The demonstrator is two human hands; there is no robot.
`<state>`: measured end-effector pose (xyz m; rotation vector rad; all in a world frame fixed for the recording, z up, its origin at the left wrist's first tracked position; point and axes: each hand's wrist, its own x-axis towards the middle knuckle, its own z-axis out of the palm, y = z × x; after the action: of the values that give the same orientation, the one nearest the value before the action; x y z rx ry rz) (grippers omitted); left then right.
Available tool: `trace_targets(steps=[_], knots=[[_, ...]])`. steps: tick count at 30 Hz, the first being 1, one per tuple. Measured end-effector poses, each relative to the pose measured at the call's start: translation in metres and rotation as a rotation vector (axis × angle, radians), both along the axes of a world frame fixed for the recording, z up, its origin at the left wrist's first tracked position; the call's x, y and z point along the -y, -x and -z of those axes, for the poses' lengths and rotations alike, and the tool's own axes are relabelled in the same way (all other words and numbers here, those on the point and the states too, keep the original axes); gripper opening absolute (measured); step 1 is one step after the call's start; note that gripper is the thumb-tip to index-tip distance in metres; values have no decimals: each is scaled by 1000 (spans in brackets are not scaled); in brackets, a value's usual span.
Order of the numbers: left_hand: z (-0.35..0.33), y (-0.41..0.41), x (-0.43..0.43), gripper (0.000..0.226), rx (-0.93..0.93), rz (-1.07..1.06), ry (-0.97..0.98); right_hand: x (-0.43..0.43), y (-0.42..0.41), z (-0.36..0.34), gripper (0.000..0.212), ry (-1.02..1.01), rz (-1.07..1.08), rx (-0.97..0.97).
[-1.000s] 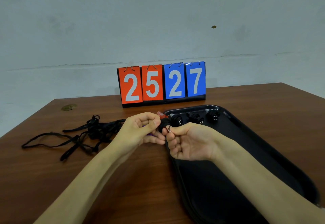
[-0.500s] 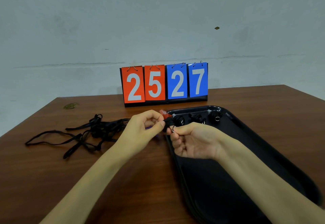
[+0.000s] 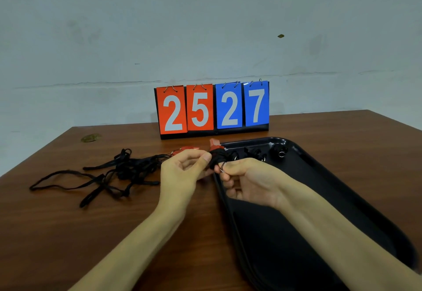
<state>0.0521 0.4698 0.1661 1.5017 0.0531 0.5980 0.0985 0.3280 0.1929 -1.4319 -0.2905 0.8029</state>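
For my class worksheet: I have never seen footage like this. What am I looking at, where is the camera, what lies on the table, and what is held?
There is no machine here: a person works with bare hands, and the one camera sits on their head, looking forward and down. The left hand and right hand together pinch a small black piece with a metal ring. On the wooden table lie a tangle of black cords, a black tray holding similar pieces, and a flip scoreboard reading 25 27.

Glossy black plastic tray [image 3: 342, 176]; smooth brown wood counter [image 3: 68, 233]; matt black cloth cords [image 3: 102, 176]; small ring [image 3: 222, 169], probably metal.
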Motion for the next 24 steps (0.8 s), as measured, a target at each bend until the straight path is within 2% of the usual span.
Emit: trace_targets(steps=[4, 6, 10, 12, 15, 17, 20, 24], knots=[[3, -4, -7, 28, -76, 102, 103, 0, -1, -1, 20, -54, 1, -89], [3, -5, -7, 34, -118, 174, 217, 0, 0, -2, 21, -94, -10, -181], [-1, -5, -5, 33, -138, 308, 385, 2, 2, -4, 20, -257, -69, -466], [-2, -4, -4, 28, -121, 292, 341, 3, 1, -3, 22, -295, -86, -523], [-3, -1, -3, 14, -24, 84, -30, 4, 0, -3, 21, -269, -81, -499], [-5, 0, -3, 8, 31, 17, -109, 4, 0, -4, 19, -260, -86, -477], [-6, 0, -5, 16, 44, 73, -66, 4, 1, -6, 16, -239, -81, -400], [-6, 1, -10, 29, 11, 160, 221, 5, 1, -9, 18, -225, -74, -308]])
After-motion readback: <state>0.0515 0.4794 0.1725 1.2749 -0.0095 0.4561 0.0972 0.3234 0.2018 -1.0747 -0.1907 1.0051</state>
